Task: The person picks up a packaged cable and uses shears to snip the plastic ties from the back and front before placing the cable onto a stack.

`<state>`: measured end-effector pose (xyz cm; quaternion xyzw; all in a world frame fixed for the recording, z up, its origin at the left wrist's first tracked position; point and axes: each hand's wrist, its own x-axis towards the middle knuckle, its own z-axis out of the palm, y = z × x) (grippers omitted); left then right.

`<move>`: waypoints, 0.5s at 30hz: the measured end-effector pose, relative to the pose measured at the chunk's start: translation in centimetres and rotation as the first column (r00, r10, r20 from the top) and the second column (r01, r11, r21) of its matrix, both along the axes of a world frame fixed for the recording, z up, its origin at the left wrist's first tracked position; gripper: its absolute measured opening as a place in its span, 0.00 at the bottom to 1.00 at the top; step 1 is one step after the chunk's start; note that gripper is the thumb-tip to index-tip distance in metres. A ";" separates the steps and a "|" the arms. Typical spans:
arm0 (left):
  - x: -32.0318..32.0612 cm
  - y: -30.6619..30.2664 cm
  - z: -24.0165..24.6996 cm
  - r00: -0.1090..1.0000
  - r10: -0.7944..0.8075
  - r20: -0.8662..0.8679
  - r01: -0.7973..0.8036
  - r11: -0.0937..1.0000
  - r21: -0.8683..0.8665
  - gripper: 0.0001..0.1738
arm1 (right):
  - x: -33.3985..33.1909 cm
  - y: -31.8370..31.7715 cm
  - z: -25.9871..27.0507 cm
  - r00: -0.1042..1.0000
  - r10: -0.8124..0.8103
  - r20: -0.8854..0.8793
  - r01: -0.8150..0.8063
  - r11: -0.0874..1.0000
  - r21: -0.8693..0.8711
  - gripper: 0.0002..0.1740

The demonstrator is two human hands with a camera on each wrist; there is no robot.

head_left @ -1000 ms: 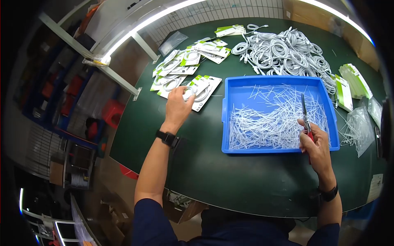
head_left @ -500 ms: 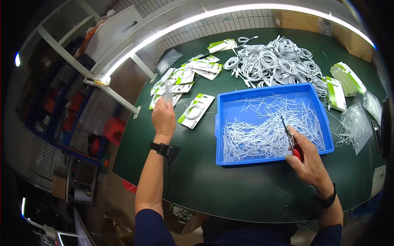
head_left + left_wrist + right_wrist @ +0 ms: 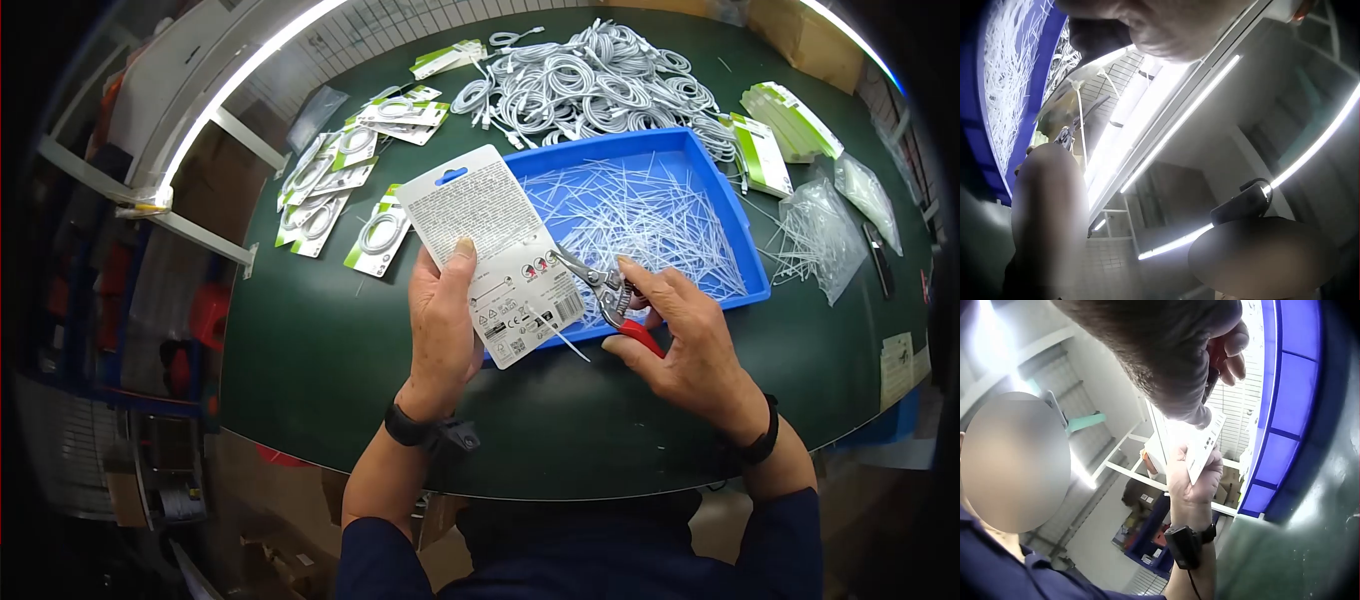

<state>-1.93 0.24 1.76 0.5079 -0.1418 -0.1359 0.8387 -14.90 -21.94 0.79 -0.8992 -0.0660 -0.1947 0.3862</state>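
In the head view my left hand (image 3: 442, 335) grips a cable's blister card (image 3: 480, 215), thumb across its printed back. A white cable tie (image 3: 570, 345) sticks out past the card's lower right edge. My right hand (image 3: 690, 345) holds red-handled cutting pliers (image 3: 605, 290), their handles spread, jaws right at the card's right edge. Behind the card lies a blue tray (image 3: 762, 280) strewn with white cable ties (image 3: 660, 210). The right wrist view shows the card (image 3: 1207, 450) edge-on in the left hand (image 3: 1194, 481).
Several carded cables (image 3: 335, 185) lie at the left, one card (image 3: 380, 235) apart from them. A heap of loose grey cables (image 3: 600, 80) is at the back. On the right are green-white cards (image 3: 790, 120), a plastic bag of ties (image 3: 815, 235) and a dark-handled tool (image 3: 880, 260).
My left hand has brought the card from the left to the middle, its printed back now showing. The right hand has moved left with the pliers, bringing them to the card.
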 end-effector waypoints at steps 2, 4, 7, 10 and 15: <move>-0.4 -0.5 -0.3 1.000 -0.006 0.028 0.006 1.000 -0.004 0.21 | 0.0 0.0 -0.3 1.000 -0.014 -0.001 0.014 0.999 -0.038 0.43; -0.8 -0.8 -0.5 0.999 -0.010 0.035 0.010 1.000 -0.007 0.21 | 0.1 0.0 -0.5 1.000 -0.029 -0.002 0.029 0.996 -0.087 0.42; -1.1 -1.1 -1.3 0.997 -0.003 0.083 0.000 0.999 0.039 0.23 | 0.2 0.2 -0.6 0.999 -0.038 0.013 0.039 0.995 -0.089 0.41; -1.4 -1.5 -1.7 0.995 0.003 0.102 -0.008 0.999 0.047 0.23 | 0.2 0.3 -0.8 0.997 -0.047 0.053 0.054 0.989 -0.135 0.41; -1.6 -2.2 -1.7 0.995 0.008 0.104 -0.008 1.000 0.002 0.22 | 0.3 0.5 -1.0 0.994 -0.054 0.099 0.076 0.968 -0.239 0.42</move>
